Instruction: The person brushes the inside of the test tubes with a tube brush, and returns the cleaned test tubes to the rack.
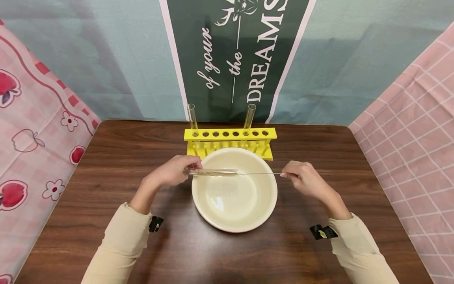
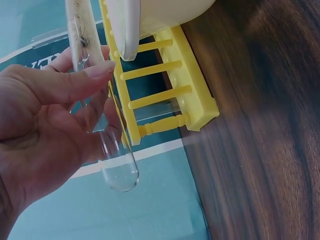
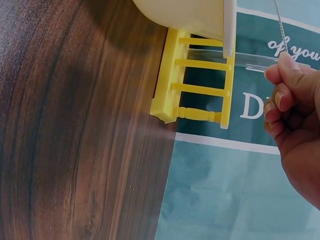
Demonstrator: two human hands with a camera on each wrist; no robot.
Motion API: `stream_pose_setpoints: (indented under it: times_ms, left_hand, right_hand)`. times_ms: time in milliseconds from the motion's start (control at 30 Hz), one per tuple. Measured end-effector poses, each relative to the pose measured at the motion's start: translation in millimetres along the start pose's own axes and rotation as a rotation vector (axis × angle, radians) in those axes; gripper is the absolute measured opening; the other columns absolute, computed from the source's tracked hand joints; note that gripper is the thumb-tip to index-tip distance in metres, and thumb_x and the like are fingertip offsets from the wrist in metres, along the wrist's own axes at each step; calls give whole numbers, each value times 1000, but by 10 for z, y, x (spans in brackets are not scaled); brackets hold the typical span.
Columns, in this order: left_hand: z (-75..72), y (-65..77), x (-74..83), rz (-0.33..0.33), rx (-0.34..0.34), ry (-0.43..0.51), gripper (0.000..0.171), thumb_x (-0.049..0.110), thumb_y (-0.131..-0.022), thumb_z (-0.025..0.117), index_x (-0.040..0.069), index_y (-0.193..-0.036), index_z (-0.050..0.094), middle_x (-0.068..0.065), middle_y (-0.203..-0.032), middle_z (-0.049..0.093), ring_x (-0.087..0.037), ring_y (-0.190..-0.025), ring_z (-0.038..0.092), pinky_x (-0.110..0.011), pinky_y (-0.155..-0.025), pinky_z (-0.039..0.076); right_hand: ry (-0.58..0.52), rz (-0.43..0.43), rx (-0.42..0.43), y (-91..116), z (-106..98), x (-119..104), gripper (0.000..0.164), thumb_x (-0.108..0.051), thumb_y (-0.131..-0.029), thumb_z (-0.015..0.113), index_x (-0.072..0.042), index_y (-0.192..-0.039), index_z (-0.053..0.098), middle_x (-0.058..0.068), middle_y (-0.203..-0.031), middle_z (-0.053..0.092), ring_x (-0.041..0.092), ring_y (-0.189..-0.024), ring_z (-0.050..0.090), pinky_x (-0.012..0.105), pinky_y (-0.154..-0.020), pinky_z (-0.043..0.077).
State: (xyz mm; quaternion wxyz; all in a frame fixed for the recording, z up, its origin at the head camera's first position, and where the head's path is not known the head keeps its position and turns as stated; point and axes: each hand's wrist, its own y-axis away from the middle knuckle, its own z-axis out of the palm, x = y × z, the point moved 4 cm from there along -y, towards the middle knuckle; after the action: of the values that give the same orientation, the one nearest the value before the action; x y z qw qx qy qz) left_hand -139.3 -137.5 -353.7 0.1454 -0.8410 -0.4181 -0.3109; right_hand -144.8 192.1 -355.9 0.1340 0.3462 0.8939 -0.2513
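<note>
Above the cream basin (image 1: 232,215), my left hand (image 1: 177,169) holds a clear glass test tube (image 2: 120,172) lying nearly level. Its rounded end sticks out below the fingers in the left wrist view, and its mouth points right. Inside the tube sit the bristles (image 2: 82,32) of a test tube brush. From the mouth runs the brush's thin twisted wire handle (image 1: 259,173). My right hand (image 1: 305,177) pinches the far end of that wire (image 3: 279,20) between thumb and forefinger, just past the basin's right rim.
Behind the basin stands a yellow test tube rack (image 1: 230,134). Two glass tubes are upright in it, a left tube (image 1: 192,116) and a right tube (image 1: 250,116). A printed cloth (image 1: 142,59) hangs along the back of the brown wooden table (image 1: 227,260).
</note>
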Motion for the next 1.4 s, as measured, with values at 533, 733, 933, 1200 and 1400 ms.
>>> stream_pose_setpoints:
  times_ms: [533, 733, 933, 1200, 1400]
  left_hand:
    - [-77, 110, -64, 18, -7, 11, 46, -21, -59, 38, 8, -88, 59, -1, -84, 58, -23, -84, 55, -37, -75, 45]
    - [-171, 235, -138, -22, 9, 15, 47, -23, -60, 41, 7, -91, 59, -4, -88, 60, -24, -87, 56, -39, -77, 46]
    - [-260, 347, -240, -51, 41, 10, 47, -24, -61, 42, 7, -92, 59, -3, -88, 60, -26, -87, 57, -39, -76, 47]
    - [-386, 645, -480, -158, 203, -36, 44, -26, -63, 46, 5, -90, 60, -5, -83, 60, -21, -81, 55, -38, -69, 46]
    - [-309, 634, -505, -145, 283, -9, 42, -25, -64, 52, 3, -93, 60, -8, -88, 62, -25, -85, 56, -41, -73, 46]
  right_hand:
    - [-16, 12, -5, 95, -96, 85, 26, 17, -70, 64, -8, -74, 66, -4, -71, 61, 5, -64, 52, 24, -53, 44]
    - [-14, 62, 29, 193, -217, 169, 27, 17, -70, 66, -10, -73, 66, -8, -71, 59, 6, -60, 50, 17, -54, 40]
    - [-72, 72, 33, 259, -298, 254, 27, 15, -71, 66, -11, -75, 66, -9, -71, 57, 5, -58, 46, 16, -53, 37]
    - [-177, 205, 53, 483, -437, 403, 26, 10, -80, 61, -15, -79, 64, -10, -65, 52, 6, -51, 42, 20, -47, 35]
    - [-300, 176, 39, 532, -393, 408, 29, 14, -82, 54, -13, -78, 60, -6, -67, 51, 11, -56, 45, 23, -49, 38]
